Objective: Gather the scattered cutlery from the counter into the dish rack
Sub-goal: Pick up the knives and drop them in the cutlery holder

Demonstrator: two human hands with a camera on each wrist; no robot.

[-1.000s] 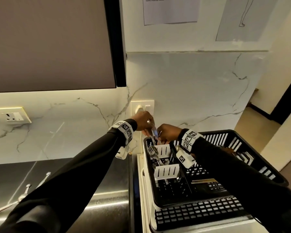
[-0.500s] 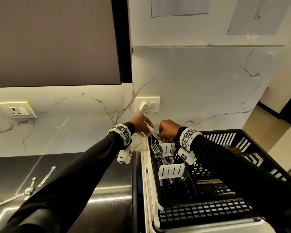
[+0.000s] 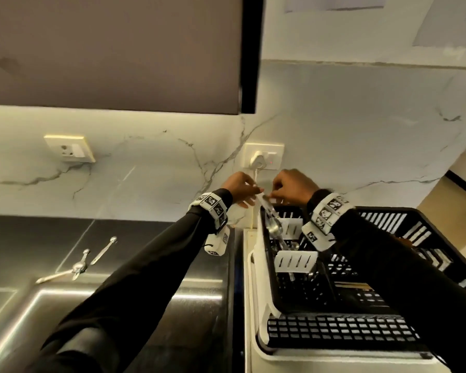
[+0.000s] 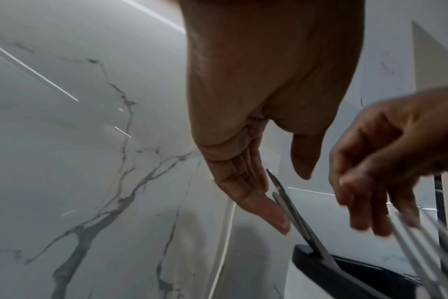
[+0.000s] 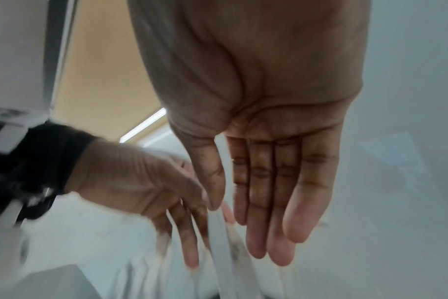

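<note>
My left hand (image 3: pixel 244 191) and right hand (image 3: pixel 285 188) meet above the back left corner of the black dish rack (image 3: pixel 382 210). Between them a metal cutlery piece (image 3: pixel 267 210) leans down into the white-slotted cutlery holder (image 3: pixel 296 261), which holds other pieces. In the left wrist view my left hand (image 4: pixel 293 201) has straight fingers, and two handles (image 4: pixel 297 218) lean on the rack edge (image 4: pixel 345 271) beside its fingertip. In the right wrist view my right hand (image 5: pixel 241 228) is flat, its thumb tip at the top of a blurred handle (image 5: pixel 223 232). Several pieces of cutlery (image 3: pixel 78 267) and a spoon (image 3: pixel 104 250) lie on the dark counter at left.
The rack sits in a white drain tray (image 3: pixel 253 265) at the counter's right end. Right behind the hands is a marble wall, with a plugged socket (image 3: pixel 261 160) and its hanging cord. A steel sink rim (image 3: pixel 65 292) lies at lower left, and a wall cabinet (image 3: pixel 113 49) hangs overhead.
My left hand was gripping cutlery at the holder and has let go of it; its fingers are now straight. Both hands have risen slightly above the handles.
</note>
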